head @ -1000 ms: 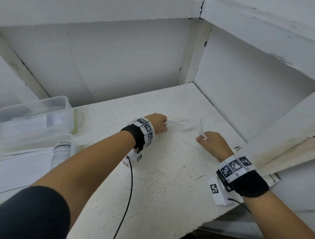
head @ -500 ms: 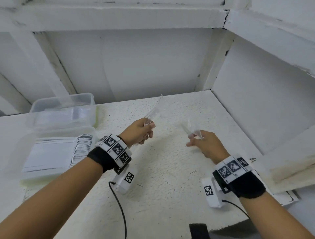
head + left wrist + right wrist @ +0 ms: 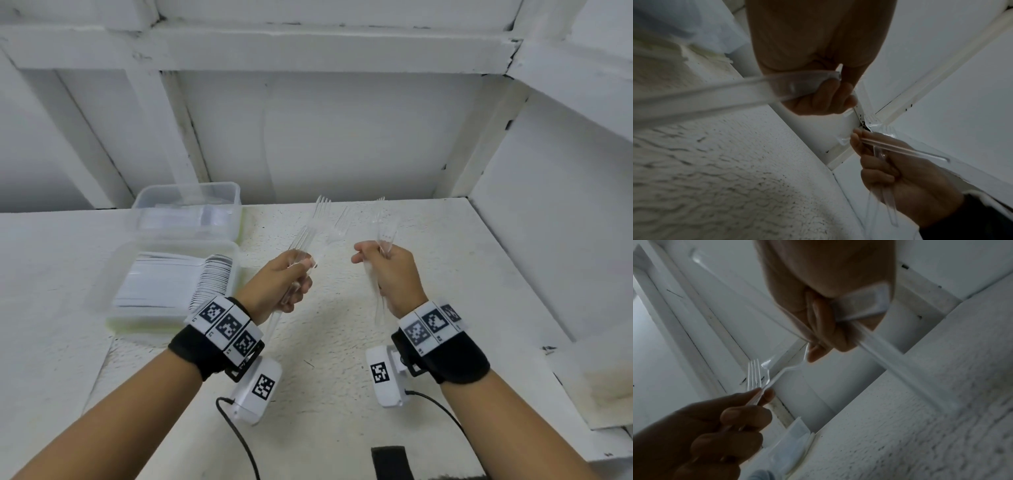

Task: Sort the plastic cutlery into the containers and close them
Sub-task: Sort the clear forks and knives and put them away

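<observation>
My left hand (image 3: 284, 277) grips a bundle of clear plastic forks (image 3: 317, 226), tines up and tilted to the right, above the middle of the white shelf. My right hand (image 3: 387, 270) holds a second bunch of clear forks (image 3: 383, 226) upright, a hand's width to the right. In the left wrist view the fork handles (image 3: 719, 95) run out of my left fist, and the right hand (image 3: 900, 175) shows below. The right wrist view has the handles (image 3: 861, 306) in my right fist and the left hand's fork tines (image 3: 755, 374). Two clear containers (image 3: 191, 209) (image 3: 171, 284) stand at the left.
The near container holds a stack of flat white packets (image 3: 161, 281); the far one holds clear cutlery. White walls (image 3: 548, 212) close the shelf at the back and right. The rough white shelf top (image 3: 325, 342) lies below my hands. Wrist-camera cables (image 3: 239, 442) hang near the front edge.
Both hands rose from the shelf surface holding forks and drew nearer to me; the left hand turned its bundle upright. The head view swung left, so the containers show more fully.
</observation>
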`<action>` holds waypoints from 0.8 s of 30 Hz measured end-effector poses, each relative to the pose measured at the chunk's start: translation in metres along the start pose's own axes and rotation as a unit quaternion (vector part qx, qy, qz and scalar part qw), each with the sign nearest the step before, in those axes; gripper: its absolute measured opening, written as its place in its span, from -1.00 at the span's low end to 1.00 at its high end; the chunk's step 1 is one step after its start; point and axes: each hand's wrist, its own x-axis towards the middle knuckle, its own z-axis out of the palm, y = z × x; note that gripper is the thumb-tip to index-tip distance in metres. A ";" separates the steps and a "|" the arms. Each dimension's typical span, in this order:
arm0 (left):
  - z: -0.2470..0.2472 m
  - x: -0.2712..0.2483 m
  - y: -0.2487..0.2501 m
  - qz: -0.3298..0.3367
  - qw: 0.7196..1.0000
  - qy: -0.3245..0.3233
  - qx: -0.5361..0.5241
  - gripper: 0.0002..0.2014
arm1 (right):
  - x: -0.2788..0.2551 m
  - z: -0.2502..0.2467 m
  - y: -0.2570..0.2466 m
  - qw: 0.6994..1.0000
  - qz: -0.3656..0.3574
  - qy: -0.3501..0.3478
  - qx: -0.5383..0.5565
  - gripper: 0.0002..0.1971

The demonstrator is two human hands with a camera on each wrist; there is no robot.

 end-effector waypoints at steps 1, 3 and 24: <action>-0.001 -0.003 -0.002 0.001 1.000 -0.001 0.002 -0.92 | 0.000 0.005 -0.001 1.000 0.001 0.004 0.012 -0.77; -0.003 -0.008 -0.005 0.003 1.000 -0.008 0.008 -0.92 | 0.000 0.016 -0.003 0.999 0.007 0.000 0.035 -0.70; -0.003 -0.012 -0.011 -0.054 0.995 0.046 -0.063 -0.78 | -0.016 0.023 -0.003 0.996 -0.085 -0.033 0.023 -0.87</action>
